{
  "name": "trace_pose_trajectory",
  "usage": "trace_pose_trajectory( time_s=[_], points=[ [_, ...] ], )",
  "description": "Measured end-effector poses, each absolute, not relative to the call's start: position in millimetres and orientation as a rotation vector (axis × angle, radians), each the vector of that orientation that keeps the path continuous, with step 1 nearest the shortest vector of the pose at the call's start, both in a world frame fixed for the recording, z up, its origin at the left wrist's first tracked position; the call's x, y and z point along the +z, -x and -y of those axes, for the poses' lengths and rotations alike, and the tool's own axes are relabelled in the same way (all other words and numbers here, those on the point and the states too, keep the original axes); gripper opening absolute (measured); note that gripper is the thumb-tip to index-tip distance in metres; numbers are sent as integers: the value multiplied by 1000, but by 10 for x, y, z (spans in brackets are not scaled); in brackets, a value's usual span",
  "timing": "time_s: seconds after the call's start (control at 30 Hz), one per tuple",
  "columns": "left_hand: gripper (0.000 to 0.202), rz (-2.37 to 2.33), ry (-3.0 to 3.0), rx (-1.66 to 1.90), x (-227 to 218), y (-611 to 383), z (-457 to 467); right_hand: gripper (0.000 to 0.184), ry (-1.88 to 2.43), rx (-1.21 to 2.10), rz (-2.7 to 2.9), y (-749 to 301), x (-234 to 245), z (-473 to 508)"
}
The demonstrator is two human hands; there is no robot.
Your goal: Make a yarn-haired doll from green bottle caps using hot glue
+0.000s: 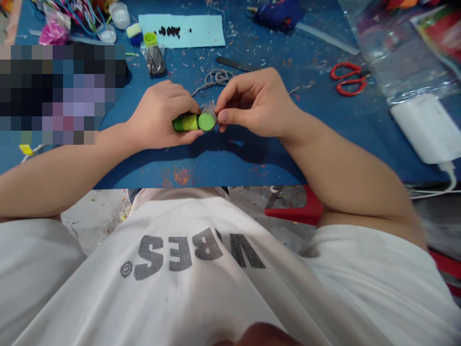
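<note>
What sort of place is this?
Probably a craft workshop: a blue glue gun and red-handled scissors lie on a blue table smudged with orange.

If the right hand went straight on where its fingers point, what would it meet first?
Probably the grey strands beside the round green disc; whether the right hand touches them is unclear.

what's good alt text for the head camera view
A person's left hand grips a small green-banded cylinder with a round light-green end; the right hand pinches at grey strands beside it. Beyond, on a blue table, small black beads lie on pale-blue paper, with red-handled scissors to the right.
</note>
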State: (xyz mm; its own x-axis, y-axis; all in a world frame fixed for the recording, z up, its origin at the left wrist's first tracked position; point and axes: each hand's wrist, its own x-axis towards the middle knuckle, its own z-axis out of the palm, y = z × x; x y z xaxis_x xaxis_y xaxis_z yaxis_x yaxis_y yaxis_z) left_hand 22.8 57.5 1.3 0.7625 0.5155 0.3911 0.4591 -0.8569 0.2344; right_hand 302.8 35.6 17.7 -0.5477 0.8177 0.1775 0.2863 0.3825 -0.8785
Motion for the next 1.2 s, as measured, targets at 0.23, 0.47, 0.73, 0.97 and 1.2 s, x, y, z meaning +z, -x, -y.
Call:
trace_pose_trajectory(
  time_s=[0.23, 0.47, 0.73, 0.97, 1.2],
  points=[
    [41, -673, -2985, 646, 2, -222, -588, 62, 886, 1106, 2068, -2984, 144, -351],
    [40, -744, -2980, 468, 36, -302, -416, 54, 1056, 636, 1931, -3229, 256, -576],
    [42, -831, -2694, 748, 45, -225, -513, 16, 1671, 143, 2222, -3455, 101, -944],
    [24, -1008, -2741, 857, -212, -194, -935, 25, 1731, 150, 2207, -3416, 42, -1027],
    [19, -925, -2752, 907, -432, -238, -1074, 36, 1736, 164, 2183, -3459, -9, -1133]
  ],
)
